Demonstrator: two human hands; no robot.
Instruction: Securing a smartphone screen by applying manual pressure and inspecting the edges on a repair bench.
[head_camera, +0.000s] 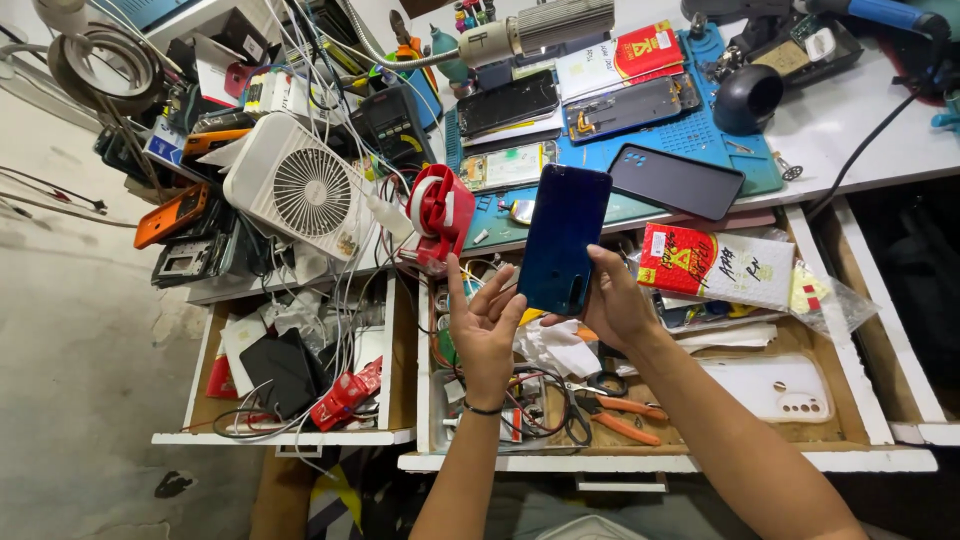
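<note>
The right hand (612, 305) grips a dark blue smartphone (563, 240) by its lower end, long axis pointing up and away; the left hand (487, 325), fingers spread, touches its lower edge.

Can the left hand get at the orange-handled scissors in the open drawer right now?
Probably yes. The left hand is open beside the blue phone, which the right hand grips. The scissors lie on top of the drawer clutter just below, uncovered; only loose wires lie alongside.
</note>
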